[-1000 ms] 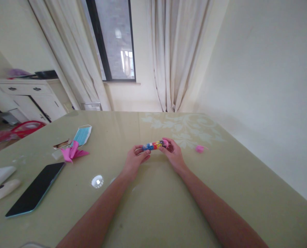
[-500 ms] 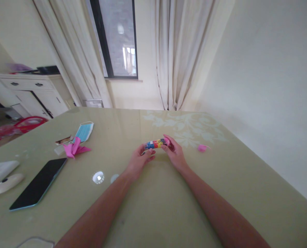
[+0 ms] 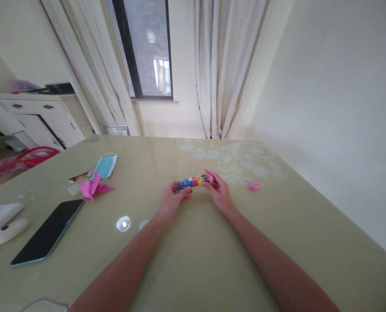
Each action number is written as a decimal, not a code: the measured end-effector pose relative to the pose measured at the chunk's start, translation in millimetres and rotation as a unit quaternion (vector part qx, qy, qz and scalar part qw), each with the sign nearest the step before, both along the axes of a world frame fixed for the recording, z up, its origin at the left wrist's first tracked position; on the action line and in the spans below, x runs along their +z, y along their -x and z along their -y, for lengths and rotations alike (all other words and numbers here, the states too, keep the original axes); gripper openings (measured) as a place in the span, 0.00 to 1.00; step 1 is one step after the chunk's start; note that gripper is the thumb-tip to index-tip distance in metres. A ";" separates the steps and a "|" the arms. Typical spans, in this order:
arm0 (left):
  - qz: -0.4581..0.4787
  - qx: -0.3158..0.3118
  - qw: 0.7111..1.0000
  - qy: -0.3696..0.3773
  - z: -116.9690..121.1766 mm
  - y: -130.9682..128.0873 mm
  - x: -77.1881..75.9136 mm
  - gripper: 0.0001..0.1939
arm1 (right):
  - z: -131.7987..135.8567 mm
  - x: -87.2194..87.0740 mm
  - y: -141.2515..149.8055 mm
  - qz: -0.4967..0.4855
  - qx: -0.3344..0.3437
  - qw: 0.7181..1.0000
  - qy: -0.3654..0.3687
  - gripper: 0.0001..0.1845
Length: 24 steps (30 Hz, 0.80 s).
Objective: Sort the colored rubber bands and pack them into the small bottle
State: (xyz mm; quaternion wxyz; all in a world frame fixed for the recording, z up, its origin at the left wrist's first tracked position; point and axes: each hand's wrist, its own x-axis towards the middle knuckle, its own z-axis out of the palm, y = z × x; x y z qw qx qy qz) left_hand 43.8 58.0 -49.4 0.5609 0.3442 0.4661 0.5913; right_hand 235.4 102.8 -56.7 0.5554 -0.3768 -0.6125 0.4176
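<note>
A slim tube-shaped packet [image 3: 195, 180] with a clear, shiny wrapper shows bands of blue, red, yellow, black and pink. It is held level, crosswise, over the middle of the table. My left hand [image 3: 175, 199] has its thumb and fingers closed round the blue end. At the pink end, my right hand [image 3: 219, 190] pinches the packet between thumb and fingers. Some of the fingertips are hidden behind it. To the right of my right hand lies a small pink lump [image 3: 253, 186] with a thin pale strand sticking out.
On the left of the table [image 3: 193, 268] are a folded pink paper shape [image 3: 94, 187], a blue face mask [image 3: 106, 166], a dark-screened phone [image 3: 48, 232], a white mouse [image 3: 9, 232] and a small wrapper [image 3: 79, 177]. A wall [image 3: 335, 108] runs along the table's right edge.
My left hand has shifted slightly to the left, so more of the packet's blue end shows. My right hand keeps its hold in nearly the same spot.
</note>
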 end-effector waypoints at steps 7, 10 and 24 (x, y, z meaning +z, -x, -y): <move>0.041 -0.033 0.999 -0.014 3.9 -5.3 2.3 0.25 | 0.1 -1.2 -1.9 0.009 0.005 1.000 -0.002 0.29; 0.061 -0.061 0.996 -0.013 5.3 -5.6 1.8 0.25 | 1.8 0.7 -3.2 0.021 0.018 1.000 -0.003 0.30; 0.001 -0.035 0.999 0.014 1.9 -5.8 4.5 0.19 | 3.6 0.4 -2.7 -0.002 0.044 0.999 0.006 0.30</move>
